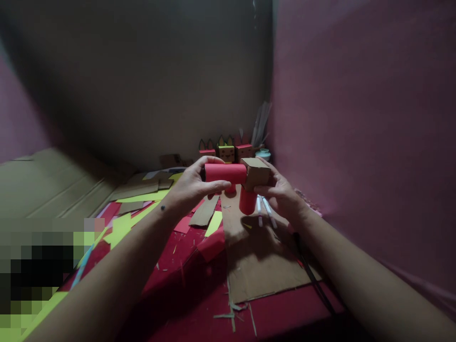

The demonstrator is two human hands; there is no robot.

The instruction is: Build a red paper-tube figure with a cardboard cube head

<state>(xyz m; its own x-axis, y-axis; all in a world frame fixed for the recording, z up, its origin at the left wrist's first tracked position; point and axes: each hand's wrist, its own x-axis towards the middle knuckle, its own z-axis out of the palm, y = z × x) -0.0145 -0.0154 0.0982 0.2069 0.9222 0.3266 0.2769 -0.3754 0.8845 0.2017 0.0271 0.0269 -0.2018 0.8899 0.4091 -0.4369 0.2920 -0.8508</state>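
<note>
My left hand is closed round a horizontal red paper tube, fingers curled over its left end. My right hand grips a small brown cardboard box that sits against the tube's right end. A second red tube hangs downward below the box. Both hands hold this piece above a brown cardboard sheet lying on a red surface.
Three small cardboard figures stand at the back by the wall corner, beside a pale cup with sticks. Yellow, red and brown paper scraps litter the left. Two white sticks lie under my right hand. Pink wall close on the right.
</note>
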